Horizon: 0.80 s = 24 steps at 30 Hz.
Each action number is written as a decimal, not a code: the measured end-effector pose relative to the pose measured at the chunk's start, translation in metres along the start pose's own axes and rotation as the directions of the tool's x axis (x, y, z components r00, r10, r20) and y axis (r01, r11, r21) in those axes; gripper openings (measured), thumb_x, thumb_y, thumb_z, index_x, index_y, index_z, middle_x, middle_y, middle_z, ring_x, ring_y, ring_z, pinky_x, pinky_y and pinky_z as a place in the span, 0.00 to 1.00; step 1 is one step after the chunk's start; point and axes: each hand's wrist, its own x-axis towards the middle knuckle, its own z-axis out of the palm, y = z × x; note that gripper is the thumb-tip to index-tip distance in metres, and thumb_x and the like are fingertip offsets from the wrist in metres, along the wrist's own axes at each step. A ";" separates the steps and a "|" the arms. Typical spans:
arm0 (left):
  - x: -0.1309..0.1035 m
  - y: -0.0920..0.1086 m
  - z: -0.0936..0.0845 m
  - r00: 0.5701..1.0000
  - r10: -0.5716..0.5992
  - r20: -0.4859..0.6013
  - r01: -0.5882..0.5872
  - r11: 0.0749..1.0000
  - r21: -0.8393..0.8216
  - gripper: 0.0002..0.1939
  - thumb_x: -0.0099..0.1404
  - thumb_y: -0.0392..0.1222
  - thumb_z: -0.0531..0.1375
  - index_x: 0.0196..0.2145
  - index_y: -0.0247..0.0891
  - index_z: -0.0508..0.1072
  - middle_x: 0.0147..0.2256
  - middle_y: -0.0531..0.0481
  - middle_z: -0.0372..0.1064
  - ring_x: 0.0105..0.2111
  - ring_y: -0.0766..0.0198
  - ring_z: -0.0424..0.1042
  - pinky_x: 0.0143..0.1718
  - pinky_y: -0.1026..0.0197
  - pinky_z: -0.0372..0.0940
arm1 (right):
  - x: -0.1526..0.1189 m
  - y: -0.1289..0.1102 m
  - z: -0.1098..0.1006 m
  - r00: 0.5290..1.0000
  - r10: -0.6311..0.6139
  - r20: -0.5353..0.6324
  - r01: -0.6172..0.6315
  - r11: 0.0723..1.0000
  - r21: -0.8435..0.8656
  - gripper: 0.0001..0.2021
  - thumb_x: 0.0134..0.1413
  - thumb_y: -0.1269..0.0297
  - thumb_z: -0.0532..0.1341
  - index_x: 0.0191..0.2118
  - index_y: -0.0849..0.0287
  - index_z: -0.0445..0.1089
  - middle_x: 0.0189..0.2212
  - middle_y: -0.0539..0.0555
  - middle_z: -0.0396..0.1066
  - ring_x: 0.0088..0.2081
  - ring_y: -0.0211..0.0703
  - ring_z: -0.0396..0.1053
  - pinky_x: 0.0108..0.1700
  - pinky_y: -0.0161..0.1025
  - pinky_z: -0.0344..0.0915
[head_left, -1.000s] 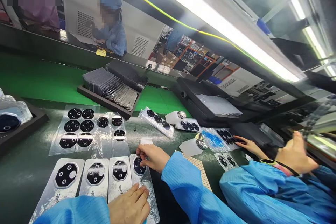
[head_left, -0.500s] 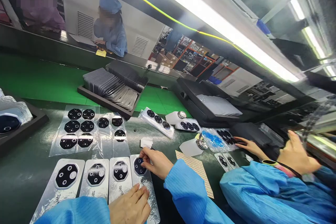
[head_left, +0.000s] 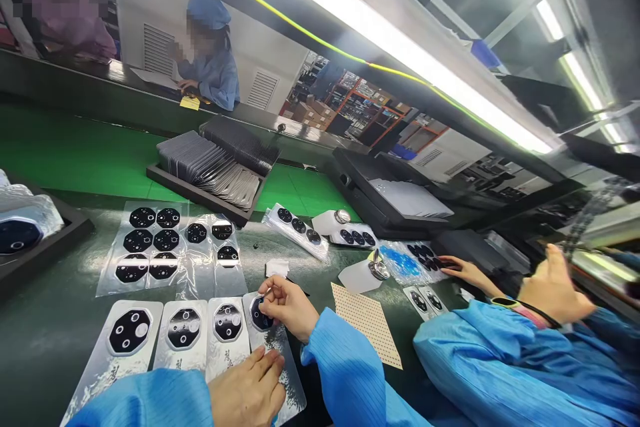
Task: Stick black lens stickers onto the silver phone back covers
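Four silvery phone back panels lie side by side in front of me, each with a black octagonal lens cover at its top. My left hand (head_left: 249,387) rests flat, fingers stretched out, across the lower part of the rightmost panel (head_left: 291,380) and the edge of its neighbour (head_left: 216,352). Over the rightmost panel's lens cover (head_left: 259,315), my right hand (head_left: 290,307) has its thumb and fingers pinched together. The fingers partly hide that cover, and whatever they pinch cannot be made out. Farther left are two more panels (head_left: 165,360) (head_left: 99,373).
Behind the panels, clear film sheets (head_left: 107,273) carry several black lens pieces. A black tray (head_left: 153,175) of stacked panels stands farther back. To the right are a dispenser bottle (head_left: 357,277), a dotted beige sheet (head_left: 367,320) and a co-worker's hands (head_left: 555,290) and blue sleeves.
My right hand has shifted slightly left and up over the rightmost lens cover, still pinched. My left hand stays flat on the panel. The view has moved a little.
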 end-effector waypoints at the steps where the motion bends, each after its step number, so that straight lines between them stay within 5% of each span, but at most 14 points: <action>1: 0.000 0.000 -0.001 1.000 0.001 0.001 -0.001 1.000 -0.001 0.12 0.70 0.35 0.49 0.37 0.32 0.72 0.49 0.41 0.73 0.50 0.57 0.72 0.54 0.56 0.61 | 0.002 -0.002 0.002 1.000 0.007 -0.011 -0.007 0.999 0.036 0.10 0.40 0.65 0.62 0.33 0.57 0.62 0.18 0.42 0.60 0.17 0.31 0.56 0.19 0.30 0.58; 7: -0.002 -0.003 0.006 1.000 0.015 0.021 -0.014 1.000 -0.027 0.10 0.70 0.34 0.51 0.40 0.31 0.71 0.50 0.40 0.72 0.51 0.56 0.71 0.54 0.55 0.61 | 0.010 -0.012 0.000 0.983 -0.024 -0.184 0.056 0.984 0.170 0.15 0.39 0.60 0.64 0.34 0.56 0.61 0.19 0.43 0.62 0.19 0.33 0.57 0.21 0.32 0.61; 14: 0.005 -0.008 0.008 0.998 0.059 0.015 -0.059 0.998 -0.026 0.09 0.70 0.34 0.51 0.41 0.31 0.71 0.50 0.42 0.72 0.51 0.58 0.71 0.55 0.56 0.60 | -0.017 -0.002 -0.023 0.895 -0.122 -0.430 0.181 0.978 0.100 0.16 0.49 0.52 0.61 0.38 0.56 0.61 0.29 0.49 0.66 0.29 0.38 0.65 0.30 0.35 0.65; 20: 0.004 -0.007 0.010 0.998 0.061 0.002 -0.061 0.998 0.001 0.09 0.69 0.33 0.52 0.41 0.29 0.71 0.49 0.39 0.72 0.51 0.56 0.71 0.55 0.57 0.59 | -0.024 0.016 -0.017 0.930 -0.202 -0.306 0.171 0.977 -0.124 0.08 0.47 0.63 0.61 0.35 0.58 0.69 0.33 0.53 0.71 0.36 0.44 0.68 0.32 0.36 0.63; 24: 0.002 -0.007 0.014 0.998 0.065 -0.018 -0.065 0.998 0.002 0.09 0.68 0.33 0.53 0.41 0.29 0.71 0.49 0.39 0.72 0.51 0.55 0.71 0.53 0.57 0.61 | -0.015 0.014 -0.016 0.956 -0.249 -0.157 0.201 0.942 -0.268 0.15 0.44 0.74 0.59 0.41 0.56 0.68 0.37 0.51 0.72 0.40 0.43 0.69 0.37 0.37 0.63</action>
